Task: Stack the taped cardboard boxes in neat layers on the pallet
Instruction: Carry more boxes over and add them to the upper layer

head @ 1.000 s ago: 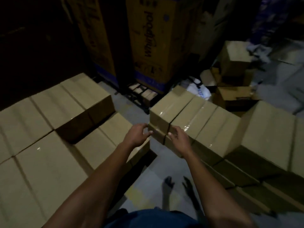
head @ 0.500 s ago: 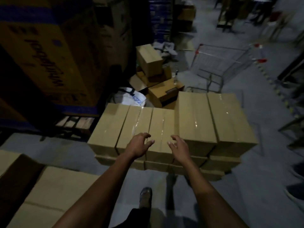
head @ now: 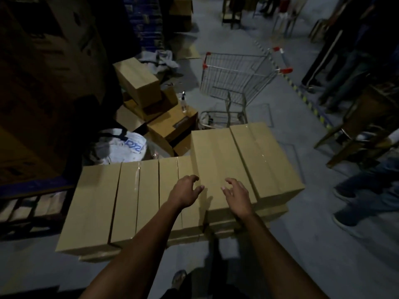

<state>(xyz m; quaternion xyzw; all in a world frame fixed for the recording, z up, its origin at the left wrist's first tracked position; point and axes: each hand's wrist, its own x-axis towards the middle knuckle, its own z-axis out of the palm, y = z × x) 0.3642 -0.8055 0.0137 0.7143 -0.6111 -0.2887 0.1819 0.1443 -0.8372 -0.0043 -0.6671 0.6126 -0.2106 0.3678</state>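
Note:
A stack of taped cardboard boxes [head: 138,201] fills the middle of the head view, with several lower boxes on the left. Two taller boxes stand on the right, a near one [head: 216,160] and an outer one [head: 265,160]. My left hand [head: 183,192] hovers with spread fingers over the seam between the lower boxes and the near tall box. Spread open too, my right hand [head: 236,196] hangs above the near tall box's front edge. Neither hand holds anything. The pallet is not visible.
A metal shopping trolley [head: 237,76] stands behind the stack. Loose opened cartons [head: 138,83] and a white bag [head: 121,145] lie at the back left. Tall dark cartons rise on the left. Other people's legs [head: 364,190] and wooden furniture [head: 367,117] crowd the right.
My view has swung right and closer to the stack, away from the left-hand boxes. Both hands have shifted right, from the lower boxes to above the near tall box.

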